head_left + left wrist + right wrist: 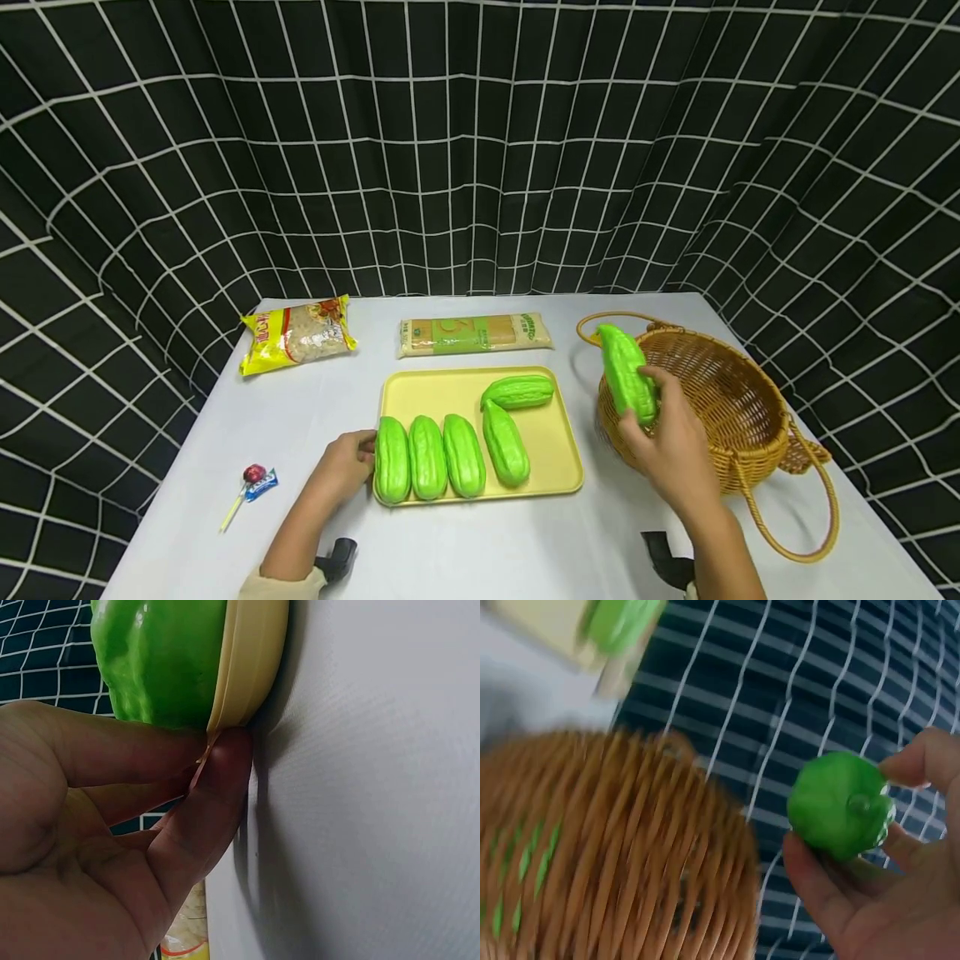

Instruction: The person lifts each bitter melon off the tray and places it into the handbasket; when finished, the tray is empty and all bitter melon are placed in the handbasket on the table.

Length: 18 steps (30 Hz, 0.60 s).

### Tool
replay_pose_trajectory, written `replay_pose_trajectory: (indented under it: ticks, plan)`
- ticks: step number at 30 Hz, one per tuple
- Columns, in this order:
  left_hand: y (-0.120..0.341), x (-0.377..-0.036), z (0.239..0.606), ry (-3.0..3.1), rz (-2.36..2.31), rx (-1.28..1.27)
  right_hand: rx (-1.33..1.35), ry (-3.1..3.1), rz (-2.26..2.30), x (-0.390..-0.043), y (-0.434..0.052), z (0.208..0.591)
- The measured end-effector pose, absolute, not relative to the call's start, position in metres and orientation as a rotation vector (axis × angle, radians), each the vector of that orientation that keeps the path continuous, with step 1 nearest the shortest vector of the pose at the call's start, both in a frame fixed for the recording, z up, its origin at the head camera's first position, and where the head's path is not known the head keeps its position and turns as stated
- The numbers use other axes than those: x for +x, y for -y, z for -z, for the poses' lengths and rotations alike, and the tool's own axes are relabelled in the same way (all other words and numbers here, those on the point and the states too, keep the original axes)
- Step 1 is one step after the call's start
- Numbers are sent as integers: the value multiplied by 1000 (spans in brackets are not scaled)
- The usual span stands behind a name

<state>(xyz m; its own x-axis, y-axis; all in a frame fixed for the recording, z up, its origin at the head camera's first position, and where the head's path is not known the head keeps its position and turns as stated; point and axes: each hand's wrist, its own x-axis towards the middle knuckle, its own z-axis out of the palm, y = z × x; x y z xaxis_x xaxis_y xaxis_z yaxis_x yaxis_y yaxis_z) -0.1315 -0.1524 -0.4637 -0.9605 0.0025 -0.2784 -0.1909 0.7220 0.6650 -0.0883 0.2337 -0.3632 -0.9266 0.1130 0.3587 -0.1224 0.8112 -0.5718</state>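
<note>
— Which step are you on?
— My right hand [675, 450] grips a green gourd [626, 375] over the wicker basket [738, 408] near the bench's right edge; my left hand [347, 463] pinches the yellow tray [558, 454] at its left edge.
— How does it lie?
— Long axis near upright, tip up and away. Next, I judge, carry it across and lay it flat.
</note>
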Motion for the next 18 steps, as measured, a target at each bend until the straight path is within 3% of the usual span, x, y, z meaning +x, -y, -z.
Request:
replay_pose_trajectory:
  ticks: [8, 18]
  plan:
    - [154, -133, 466, -2663, -1063, -149, -192, 2641, -678, -98, -279, 371]
    - [153, -132, 466, -2670, -1102, -123, -213, 2815, -518, -104, -290, 378]
